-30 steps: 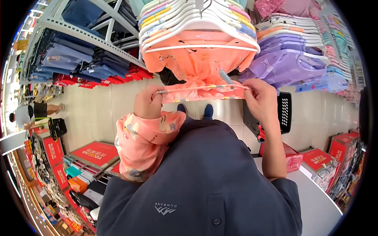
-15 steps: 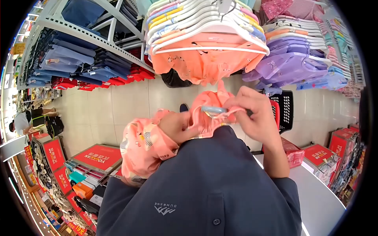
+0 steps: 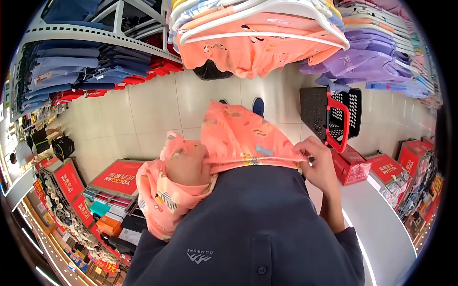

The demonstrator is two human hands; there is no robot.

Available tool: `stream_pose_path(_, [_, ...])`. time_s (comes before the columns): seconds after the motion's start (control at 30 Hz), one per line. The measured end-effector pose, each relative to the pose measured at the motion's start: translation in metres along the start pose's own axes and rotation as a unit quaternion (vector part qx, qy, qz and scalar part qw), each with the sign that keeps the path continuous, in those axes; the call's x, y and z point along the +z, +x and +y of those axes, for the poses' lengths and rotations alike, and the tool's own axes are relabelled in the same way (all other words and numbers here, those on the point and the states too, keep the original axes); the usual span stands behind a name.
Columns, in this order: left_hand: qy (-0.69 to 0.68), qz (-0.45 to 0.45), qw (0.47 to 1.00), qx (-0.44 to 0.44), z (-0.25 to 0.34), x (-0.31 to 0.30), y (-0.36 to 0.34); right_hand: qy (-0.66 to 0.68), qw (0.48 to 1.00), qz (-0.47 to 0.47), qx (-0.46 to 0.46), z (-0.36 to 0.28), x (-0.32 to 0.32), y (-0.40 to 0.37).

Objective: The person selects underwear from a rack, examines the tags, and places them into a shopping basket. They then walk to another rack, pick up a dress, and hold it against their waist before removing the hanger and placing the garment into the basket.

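A pink printed pair of small trousers [image 3: 241,136] is stretched flat against my waist, its striped waistband held between both hands. My left hand [image 3: 187,165] grips the waistband's left end, with another pink printed garment [image 3: 160,195] draped over that forearm. My right hand [image 3: 320,165] pinches the waistband's right end, close to my dark blue shirt [image 3: 253,229].
Orange tops on white hangers [image 3: 257,43] and purple tops [image 3: 362,62] hang just ahead. A black basket with red handles [image 3: 334,114] stands on the tiled floor at right. Shelves of folded blue and red clothes [image 3: 81,71] run at left. Red boxes [image 3: 117,178] sit low left; a white counter [image 3: 381,229] at right.
Both hands came down from the hanging orange tops to my waist. They bunched the trousers together, then spread the waistband out wide again.
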State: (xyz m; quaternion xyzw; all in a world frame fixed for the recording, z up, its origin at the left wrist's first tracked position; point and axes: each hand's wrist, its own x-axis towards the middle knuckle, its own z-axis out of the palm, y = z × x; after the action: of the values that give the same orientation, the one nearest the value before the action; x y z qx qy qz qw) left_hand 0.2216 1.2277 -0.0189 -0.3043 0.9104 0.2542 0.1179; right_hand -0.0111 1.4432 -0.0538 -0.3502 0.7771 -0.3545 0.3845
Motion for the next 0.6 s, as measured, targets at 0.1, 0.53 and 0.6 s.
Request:
stream_pose_path(0.1, [-0.059, -0.067, 0.996, -0.028, 0.002, 0.007, 0.003, 0.024, 0.999, 0.007, 0.028, -0.002, 0.008, -0.006])
stream_pose_path(0.53, [-0.164, 0.011, 0.985, 0.055, -0.025, -0.024, 0.054, -0.037, 0.983, 0.135, -0.122, -0.022, -0.026, 0.061])
stream_pose_path(0.6, [-0.195, -0.050, 0.979, 0.025, -0.018, -0.052, 0.064, -0.049, 0.966, 0.178, -0.182, -0.038, -0.038, 0.074])
